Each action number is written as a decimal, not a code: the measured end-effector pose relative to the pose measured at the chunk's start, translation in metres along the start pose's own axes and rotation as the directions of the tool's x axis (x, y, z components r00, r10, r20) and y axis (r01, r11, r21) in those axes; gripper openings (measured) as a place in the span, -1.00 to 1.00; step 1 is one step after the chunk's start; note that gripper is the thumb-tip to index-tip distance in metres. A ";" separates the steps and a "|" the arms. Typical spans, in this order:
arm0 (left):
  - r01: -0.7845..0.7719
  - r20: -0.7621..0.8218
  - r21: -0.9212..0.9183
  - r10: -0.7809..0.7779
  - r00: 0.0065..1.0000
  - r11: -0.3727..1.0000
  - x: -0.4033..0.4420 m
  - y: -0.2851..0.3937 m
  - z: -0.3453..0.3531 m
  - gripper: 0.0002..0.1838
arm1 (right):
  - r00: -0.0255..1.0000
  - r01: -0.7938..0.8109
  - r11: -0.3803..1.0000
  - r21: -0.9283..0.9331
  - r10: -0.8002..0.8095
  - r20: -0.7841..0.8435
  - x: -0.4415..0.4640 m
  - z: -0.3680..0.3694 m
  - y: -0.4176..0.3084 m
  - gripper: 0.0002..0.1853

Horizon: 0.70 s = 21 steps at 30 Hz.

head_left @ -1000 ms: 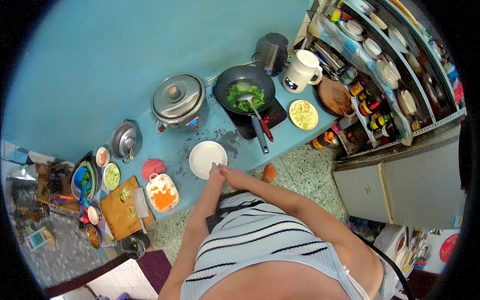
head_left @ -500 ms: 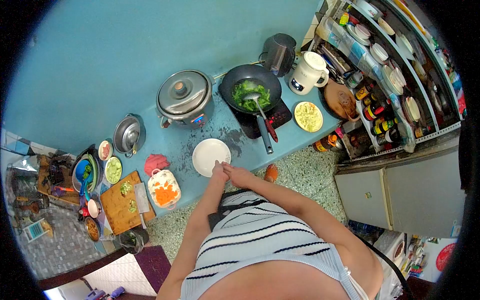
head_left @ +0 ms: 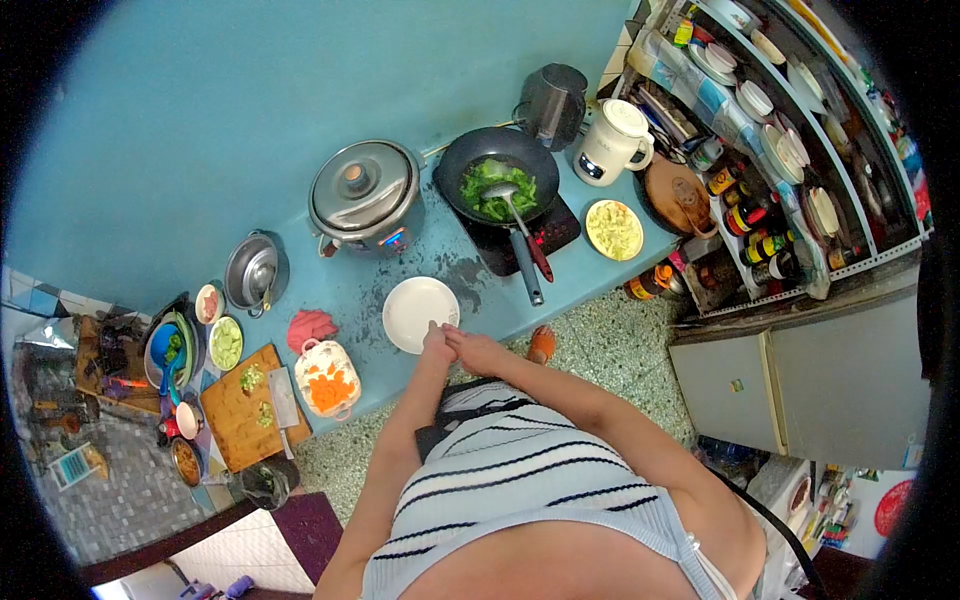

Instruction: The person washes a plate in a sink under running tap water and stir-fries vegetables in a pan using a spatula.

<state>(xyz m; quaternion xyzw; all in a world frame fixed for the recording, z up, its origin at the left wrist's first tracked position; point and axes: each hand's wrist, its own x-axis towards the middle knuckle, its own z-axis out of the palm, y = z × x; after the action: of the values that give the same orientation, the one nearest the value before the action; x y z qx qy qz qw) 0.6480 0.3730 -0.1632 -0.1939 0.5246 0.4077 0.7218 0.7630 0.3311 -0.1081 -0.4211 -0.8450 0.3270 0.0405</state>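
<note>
My left hand (head_left: 437, 342) and my right hand (head_left: 468, 346) meet at the near right edge of a white plate (head_left: 420, 314) on the blue counter. Their fingertips touch each other, and whether they grip the rim is too small to tell. Behind the plate, a dark wok (head_left: 499, 174) with green vegetables and a spatula (head_left: 512, 205) in it sits on a black cooktop (head_left: 558, 232). To the left of my hands is a white dish of orange pieces (head_left: 329, 379). A plate of pale yellow-green food (head_left: 614, 230) lies right of the wok.
A rice cooker (head_left: 365, 192) stands behind the plate. Farther left are a metal pot (head_left: 256, 272), a cutting board (head_left: 234, 414) and a cleaver (head_left: 283, 398). A white jug (head_left: 611, 143), a lidded brown pot (head_left: 677, 194) and shelves with bottles (head_left: 765, 245) are at the right.
The view has shifted slightly. My hands keep their place at the plate's edge, and the things on the counter look unchanged.
</note>
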 end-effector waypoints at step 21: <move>0.011 0.035 -0.009 -0.011 0.999 1.000 0.008 -0.001 -0.006 -0.49 | 0.998 0.038 0.998 -0.059 -0.040 -0.039 0.002 0.012 0.008 -0.35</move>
<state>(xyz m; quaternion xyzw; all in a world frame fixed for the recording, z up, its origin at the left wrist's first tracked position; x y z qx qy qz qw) 0.6462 0.3714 -0.1727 -0.1930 0.5089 0.4097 0.7321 0.7629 0.3296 -0.1226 -0.4121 -0.8612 0.2930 0.0516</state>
